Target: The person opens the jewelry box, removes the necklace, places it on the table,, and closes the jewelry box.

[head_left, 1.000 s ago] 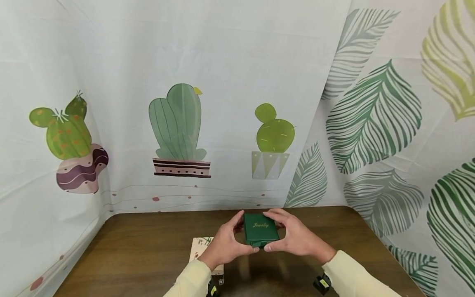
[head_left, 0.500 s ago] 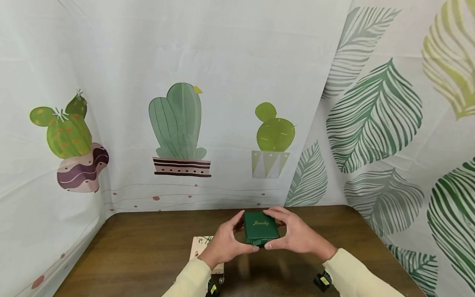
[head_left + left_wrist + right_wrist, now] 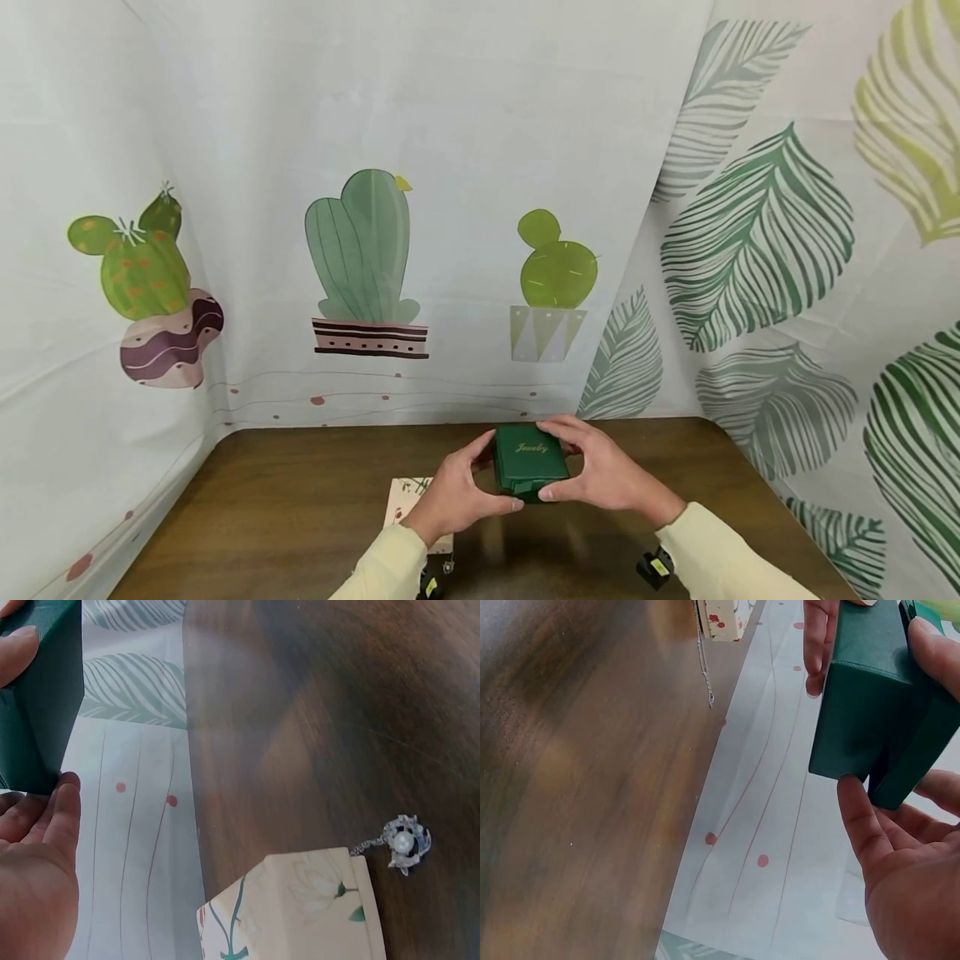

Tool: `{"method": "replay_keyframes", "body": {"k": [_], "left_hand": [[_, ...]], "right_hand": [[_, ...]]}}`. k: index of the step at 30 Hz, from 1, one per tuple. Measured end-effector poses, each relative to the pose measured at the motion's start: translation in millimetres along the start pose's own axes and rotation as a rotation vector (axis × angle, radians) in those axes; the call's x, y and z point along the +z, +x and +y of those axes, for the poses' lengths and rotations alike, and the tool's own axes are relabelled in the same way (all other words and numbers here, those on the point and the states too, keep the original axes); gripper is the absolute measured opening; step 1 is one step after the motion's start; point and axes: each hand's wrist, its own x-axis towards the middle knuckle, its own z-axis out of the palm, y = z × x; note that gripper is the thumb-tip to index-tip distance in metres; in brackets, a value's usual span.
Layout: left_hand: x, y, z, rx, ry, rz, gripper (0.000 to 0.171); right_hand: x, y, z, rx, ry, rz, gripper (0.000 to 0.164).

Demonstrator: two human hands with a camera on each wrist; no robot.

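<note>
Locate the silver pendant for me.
In the left wrist view, the silver pendant lies at lower right against the wooden table, its chain running to the end of the cream floral box.

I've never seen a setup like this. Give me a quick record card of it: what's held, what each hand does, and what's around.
Held object: dark green, square-topped box with gold "Jewelry" lettering
Box state: appears slightly ajar; the right wrist view shows a gap
Left hand: grips the box's left side
Right hand: grips its right side
Surface: brown wooden table
Also there: cream, flower-printed, box-shaped item; silvery pendant with a white bead, beside it
Backdrop: white cloth printed with cacti and leaves
</note>
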Motion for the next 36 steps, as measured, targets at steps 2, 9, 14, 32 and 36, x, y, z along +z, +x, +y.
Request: {"method": "replay_keyframes", "body": {"k": [2, 9, 14, 32, 36], "left_hand": [[-1.0, -0.7, 0.0, -0.006, 0.001, 0.004, 0.104], [-3.8, -3.1, 0.2, -0.009, 0.023, 0.016, 0.097], [-5.6, -3.4, -0.8, -0.020, 0.030, 0.029, 0.096], [-10.6, -1.2, -7.2, -0.022, 0.016, 0.026, 0.091], [-10.9, -1.4, -7.5, -0.017, 0.025, 0.021, 0.089]], "right_hand": [[-0.7, -0.4, -0.5, 0.006, 0.000, 0.005, 0.090], [-0.8, -1.9, 0.4, 0.016, -0.003, 0.000, 0.090], [-1.4, -1.4, 1.3, 0.009, -0.015, 0.007, 0.090], [-6.5, -3.7, 6.2, -0.009, -0.021, 0.003, 0.089], [-6.7, -4.9, 8.3, -0.017, -0.025, 0.005, 0.090]]}}
